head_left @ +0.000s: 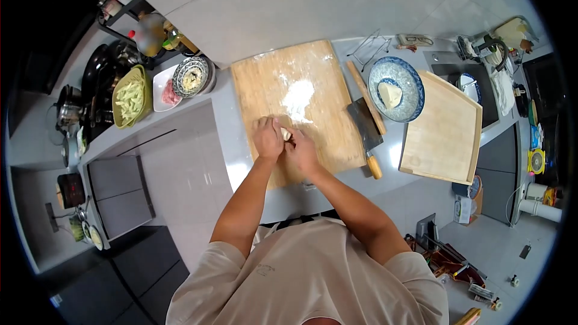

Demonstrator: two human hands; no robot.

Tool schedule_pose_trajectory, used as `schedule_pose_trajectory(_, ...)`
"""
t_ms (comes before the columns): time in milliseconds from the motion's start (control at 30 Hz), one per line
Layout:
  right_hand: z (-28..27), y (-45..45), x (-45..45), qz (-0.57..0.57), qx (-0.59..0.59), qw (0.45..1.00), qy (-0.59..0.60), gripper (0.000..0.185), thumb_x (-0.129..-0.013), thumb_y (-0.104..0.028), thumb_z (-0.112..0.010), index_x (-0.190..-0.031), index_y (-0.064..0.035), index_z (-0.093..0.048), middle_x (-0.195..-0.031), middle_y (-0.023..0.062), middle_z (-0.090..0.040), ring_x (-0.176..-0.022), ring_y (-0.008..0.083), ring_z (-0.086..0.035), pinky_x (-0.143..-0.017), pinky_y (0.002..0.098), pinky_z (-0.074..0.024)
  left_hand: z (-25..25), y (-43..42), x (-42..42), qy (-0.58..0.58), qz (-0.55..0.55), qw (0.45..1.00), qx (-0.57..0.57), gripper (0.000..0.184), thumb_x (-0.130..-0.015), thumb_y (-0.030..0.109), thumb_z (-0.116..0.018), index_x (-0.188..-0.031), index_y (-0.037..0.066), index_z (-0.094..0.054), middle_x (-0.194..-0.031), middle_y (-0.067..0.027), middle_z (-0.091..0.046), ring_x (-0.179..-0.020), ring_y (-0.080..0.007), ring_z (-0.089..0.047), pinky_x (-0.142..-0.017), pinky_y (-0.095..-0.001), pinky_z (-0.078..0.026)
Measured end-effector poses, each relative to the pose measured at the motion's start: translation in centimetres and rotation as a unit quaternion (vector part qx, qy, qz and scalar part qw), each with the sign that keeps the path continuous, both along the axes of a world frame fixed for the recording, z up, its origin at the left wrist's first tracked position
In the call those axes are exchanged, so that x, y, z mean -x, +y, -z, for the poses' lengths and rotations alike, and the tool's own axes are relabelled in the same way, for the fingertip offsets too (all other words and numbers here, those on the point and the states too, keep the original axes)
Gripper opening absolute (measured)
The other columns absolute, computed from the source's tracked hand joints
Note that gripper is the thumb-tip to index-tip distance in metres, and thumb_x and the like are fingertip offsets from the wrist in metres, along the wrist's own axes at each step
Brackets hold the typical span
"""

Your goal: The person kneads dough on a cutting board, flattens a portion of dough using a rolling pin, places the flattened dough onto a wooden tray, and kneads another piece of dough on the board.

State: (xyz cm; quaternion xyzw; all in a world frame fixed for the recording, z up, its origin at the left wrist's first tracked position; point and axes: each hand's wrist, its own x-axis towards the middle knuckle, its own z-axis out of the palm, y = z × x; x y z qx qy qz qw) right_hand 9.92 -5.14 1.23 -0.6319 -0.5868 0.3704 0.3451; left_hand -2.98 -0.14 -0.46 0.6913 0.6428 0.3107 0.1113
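Observation:
A small piece of pale dough [286, 134] lies between my two hands over the floured wooden board [259, 78]. My left hand [268, 137] is curled against the dough from the left, and my right hand [301, 149] closes on it from the right with bent fingers. White flour [298, 99] is spread on the board above my hands. Right of the board are a cleaver [365, 126] with a wooden handle and a rolling pin [366, 96]. The patterned blue bowl [412, 89] holds a larger lump of dough [390, 94].
A shallow wooden tray [439, 132] lies at the right, near the sink [448, 71]. At the left stand a green basket of cut vegetables [131, 99], a white dish of meat [168, 93] and a patterned bowl [191, 76]. A wire rack [370, 48] stands by the wall.

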Motion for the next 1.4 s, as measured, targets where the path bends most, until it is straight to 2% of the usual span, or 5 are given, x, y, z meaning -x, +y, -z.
schedule_pose_trajectory(367,0.4,5.9,0.3,0.043,-0.02,0.997,-0.064,0.016,-0.086,-0.008,-0.07,-0.101,-0.0016,-0.07,-0.094,0.0209,-0.071,-0.089,0.0433,-0.068,-0.078,0.0518,-0.055,-0.2,6.9,-1.0,0.055,-0.08,0.99,0.101,0.049,-0.108,0.044,-0.046,-0.104,0.007,-0.078,-0.105,-0.0156,-0.074,-0.104,-0.0385,-0.064,-0.096,-0.0488,-0.047)
schedule_pose_trajectory(567,-3.4,1.8,-2.3,-0.083,0.061,0.994,0.031,0.036,-0.088,-0.011,-0.069,-0.123,-0.0044,-0.072,-0.106,0.0209,-0.073,-0.097,0.0403,-0.071,-0.087,0.0481,-0.0567,-3.4,0.6,0.6,-0.078,-0.04,0.969,0.231,0.071,-0.108,0.057,-0.039,-0.091,-0.001,-0.076,-0.088,-0.0281,-0.071,-0.086,-0.0475,-0.068,-0.081,-0.0534,-0.052)
schedule_pose_trajectory(867,-0.2,5.9,-6.0,-0.145,-0.064,0.914,-0.372,0.065,-0.102,-0.027,-0.052,-0.158,0.0016,-0.04,-0.17,0.0196,-0.033,-0.16,0.0342,-0.025,-0.131,0.0468,-0.0195,-1.2,-0.6,1.8,-0.277,-0.204,0.922,0.178,0.073,-0.11,0.055,-0.044,-0.089,-0.007,-0.076,-0.084,-0.0217,-0.075,-0.082,-0.0355,-0.07,-0.082,-0.0453,-0.053)
schedule_pose_trajectory(1300,-1.6,3.5,-5.7,-0.397,-0.076,0.873,-0.274,0.057,-0.097,-0.025,-0.058,-0.15,-0.0028,-0.054,-0.164,0.013,-0.046,-0.155,0.0308,-0.036,-0.129,0.0458,-0.0266,-0.7,-4.6,2.5,-0.361,-0.207,0.882,0.223,0.066,-0.11,0.053,-0.05,-0.095,-0.007,-0.073,-0.088,-0.0127,-0.072,-0.083,-0.0209,-0.065,-0.082,-0.0367,-0.052)
schedule_pose_trajectory(1400,-1.7,2.3,-7.4,-0.227,-0.023,0.93,-0.288,0.056,-0.099,-0.026,-0.056,-0.151,-0.0052,-0.054,-0.163,0.0118,-0.047,-0.156,0.0284,-0.035,-0.129,0.0455,-0.0257,-1.0,-4.7,2.3,-0.371,-0.209,0.877,0.223,0.065,-0.11,0.053,-0.05,-0.095,-0.006,-0.073,-0.088,-0.0124,-0.072,-0.084,-0.0208,-0.065,-0.082,-0.0369,-0.052)
